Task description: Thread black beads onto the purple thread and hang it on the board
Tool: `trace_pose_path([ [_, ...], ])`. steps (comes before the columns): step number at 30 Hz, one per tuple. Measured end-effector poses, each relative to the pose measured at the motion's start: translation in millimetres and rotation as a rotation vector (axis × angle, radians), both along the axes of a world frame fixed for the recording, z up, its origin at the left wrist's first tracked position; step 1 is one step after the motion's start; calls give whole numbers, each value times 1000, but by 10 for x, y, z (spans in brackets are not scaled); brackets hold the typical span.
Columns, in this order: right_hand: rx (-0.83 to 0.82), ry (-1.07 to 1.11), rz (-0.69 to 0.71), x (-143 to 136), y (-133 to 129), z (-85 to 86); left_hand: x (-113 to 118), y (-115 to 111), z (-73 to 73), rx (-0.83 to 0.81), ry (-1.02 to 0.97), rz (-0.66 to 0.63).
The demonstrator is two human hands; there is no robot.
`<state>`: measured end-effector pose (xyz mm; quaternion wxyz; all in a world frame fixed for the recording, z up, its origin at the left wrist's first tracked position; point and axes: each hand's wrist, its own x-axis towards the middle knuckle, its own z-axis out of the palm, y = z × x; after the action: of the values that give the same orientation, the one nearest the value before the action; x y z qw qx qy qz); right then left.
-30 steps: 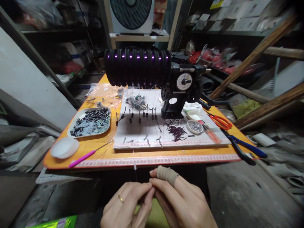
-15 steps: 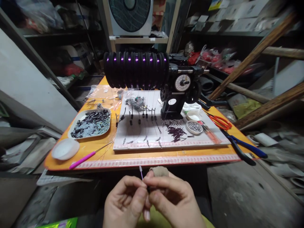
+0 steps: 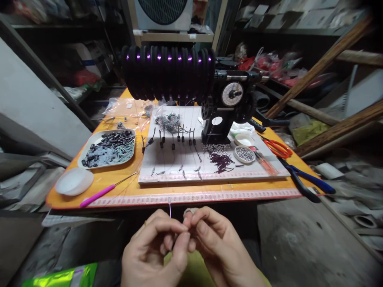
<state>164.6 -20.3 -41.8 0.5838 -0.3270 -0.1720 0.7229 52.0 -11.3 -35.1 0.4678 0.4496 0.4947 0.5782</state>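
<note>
Pinching a thin purple strand, left hand and right hand meet fingertip-to-fingertip just below the desk front edge.

Both hands seemingly pinched, fingertips together

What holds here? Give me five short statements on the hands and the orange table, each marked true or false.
1. Both hands, left hand and right hand, pinch a thin purple line below the orange table edge. True.
2. The red-handled scissors lie on the table's left side. False: they lie on the right.
3. A pink-handled needle tool lies beside the white dish. True.
4. The metal tray is empty. False: it holds small dark pieces.
5. The blue-handled pliers are in the right hand. False: they lie on the table.
</note>
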Motion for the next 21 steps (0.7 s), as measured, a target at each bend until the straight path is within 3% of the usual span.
trace_pose_path([
  [8,129,87,48,-25,-16,-242,15,-12,9,96,140,8],
  [16,39,21,50,9,-51,-46,-60,1,-19,172,177,-34],
  [19,31,4,30,4,-60,-40,-93,18,-32,221,216,-96],
  [21,38,-10,32,6,-60,-58,-79,13,-29,200,211,-61],
])
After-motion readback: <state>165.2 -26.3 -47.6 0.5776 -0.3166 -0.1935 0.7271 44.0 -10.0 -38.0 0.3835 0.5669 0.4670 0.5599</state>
